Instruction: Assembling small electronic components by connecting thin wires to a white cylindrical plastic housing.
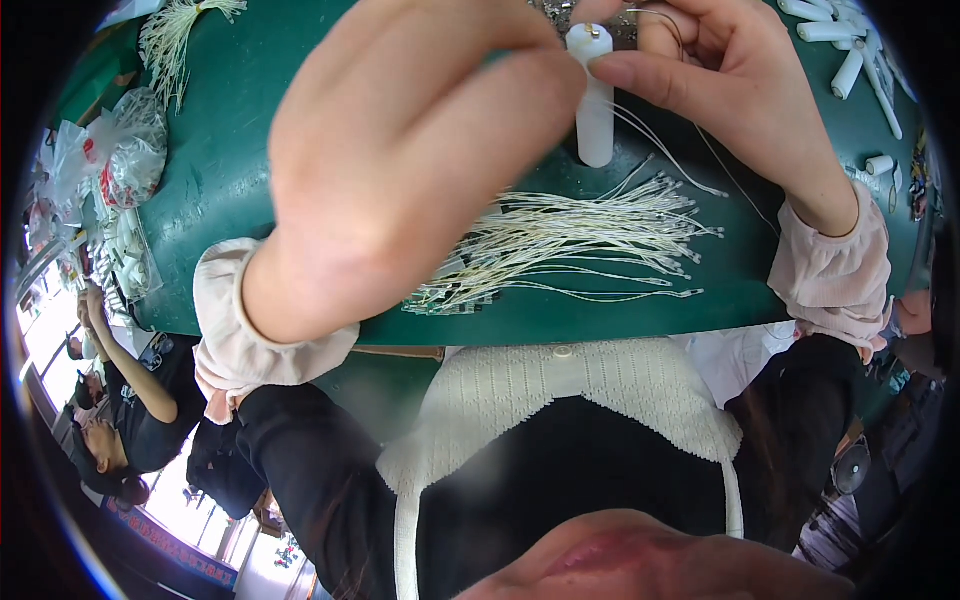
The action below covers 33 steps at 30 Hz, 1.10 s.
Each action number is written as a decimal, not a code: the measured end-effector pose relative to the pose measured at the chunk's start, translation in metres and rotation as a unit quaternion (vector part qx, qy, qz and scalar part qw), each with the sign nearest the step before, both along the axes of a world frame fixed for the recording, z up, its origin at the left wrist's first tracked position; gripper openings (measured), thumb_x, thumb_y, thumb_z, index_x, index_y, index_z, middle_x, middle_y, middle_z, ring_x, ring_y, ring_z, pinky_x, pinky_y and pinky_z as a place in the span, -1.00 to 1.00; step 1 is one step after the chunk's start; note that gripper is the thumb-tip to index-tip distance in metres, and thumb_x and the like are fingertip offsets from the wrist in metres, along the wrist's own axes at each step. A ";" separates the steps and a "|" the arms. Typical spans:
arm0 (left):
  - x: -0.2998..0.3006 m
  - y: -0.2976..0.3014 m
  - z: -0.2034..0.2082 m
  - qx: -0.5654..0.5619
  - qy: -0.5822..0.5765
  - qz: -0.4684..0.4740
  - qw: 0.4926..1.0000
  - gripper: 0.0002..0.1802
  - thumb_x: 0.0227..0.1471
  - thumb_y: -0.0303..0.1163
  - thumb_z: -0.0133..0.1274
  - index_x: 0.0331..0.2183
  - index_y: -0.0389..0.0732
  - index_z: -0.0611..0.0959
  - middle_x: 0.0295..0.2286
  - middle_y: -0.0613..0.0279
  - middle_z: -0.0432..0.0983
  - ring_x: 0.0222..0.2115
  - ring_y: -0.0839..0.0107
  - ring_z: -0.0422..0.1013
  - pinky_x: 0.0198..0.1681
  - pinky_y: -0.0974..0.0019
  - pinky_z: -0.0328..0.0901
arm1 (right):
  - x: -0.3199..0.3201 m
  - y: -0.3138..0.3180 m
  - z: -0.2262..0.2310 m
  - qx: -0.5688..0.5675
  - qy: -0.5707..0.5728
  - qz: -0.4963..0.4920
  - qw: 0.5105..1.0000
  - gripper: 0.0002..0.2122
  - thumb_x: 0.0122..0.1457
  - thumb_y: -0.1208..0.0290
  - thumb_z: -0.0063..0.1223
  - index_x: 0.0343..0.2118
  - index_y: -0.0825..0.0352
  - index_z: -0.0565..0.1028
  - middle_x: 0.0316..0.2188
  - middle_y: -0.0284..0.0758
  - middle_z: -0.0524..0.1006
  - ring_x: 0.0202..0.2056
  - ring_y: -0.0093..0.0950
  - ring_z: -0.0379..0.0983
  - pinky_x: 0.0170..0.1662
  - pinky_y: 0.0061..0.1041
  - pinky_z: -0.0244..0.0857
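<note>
A white plastic tube (596, 132) with a small metal piece at its top end is between my hands, over the far middle of the green table. My left hand (400, 130) is closed and slightly blurred beside it; its fingertips are mostly hidden. My right hand (740, 85) pinches the tube near its top, thumb against its side. A thin wire loops by the right fingers and trails down toward the right cuff. Pale wires (670, 150) stretch rightward from behind the tube. Below my hands lies a bundle of cream wires (590, 235) with small clear tips.
More white tubes (835, 32) lie at the far right, and a short white piece (880, 165) sits nearer. Another wire bundle (180, 40) is at the far left, above clear plastic bags (130, 150). Small metal parts lie behind the tube. Another person (140, 400) is at the left.
</note>
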<state>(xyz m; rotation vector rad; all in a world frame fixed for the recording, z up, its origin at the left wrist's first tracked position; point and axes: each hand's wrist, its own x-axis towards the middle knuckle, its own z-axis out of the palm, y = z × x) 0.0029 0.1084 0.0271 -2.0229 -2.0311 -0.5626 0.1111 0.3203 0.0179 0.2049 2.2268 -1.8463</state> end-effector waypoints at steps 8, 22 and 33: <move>-0.004 0.006 -0.005 -0.034 -0.560 0.162 0.812 -0.88 0.05 -0.68 0.25 -0.30 -0.35 0.70 -0.34 0.27 0.64 -0.33 0.60 0.53 -0.26 0.56 0.43 | -0.004 0.004 0.007 -0.054 -0.054 0.019 0.997 -0.75 0.22 0.66 0.21 -0.04 0.42 0.51 -0.67 -0.65 0.30 -0.64 -0.87 0.06 -0.55 -0.75 -0.12; -0.046 0.019 -0.097 0.071 -0.683 -0.350 0.637 -0.91 0.23 -0.57 0.12 -0.20 -0.33 0.61 -0.25 0.19 0.63 -0.24 0.54 0.54 -0.14 0.52 0.42 | -0.010 0.005 0.002 -0.046 -0.049 0.022 0.998 -0.71 0.22 0.70 0.17 0.01 0.48 0.49 -0.65 -0.62 0.31 -0.60 -0.85 0.11 -0.47 -0.76 -0.02; -0.019 0.005 -0.047 -0.036 -0.909 0.027 0.413 -0.92 0.24 -0.56 0.09 -0.21 -0.33 0.56 -0.17 0.06 0.61 -0.19 0.39 0.57 -0.02 0.35 0.47 | -0.003 0.003 -0.001 -0.075 -0.023 -0.010 0.997 -0.76 0.30 0.59 0.11 0.00 0.43 0.42 -0.62 -0.56 0.39 -0.60 -0.81 0.18 -0.48 -0.79 0.03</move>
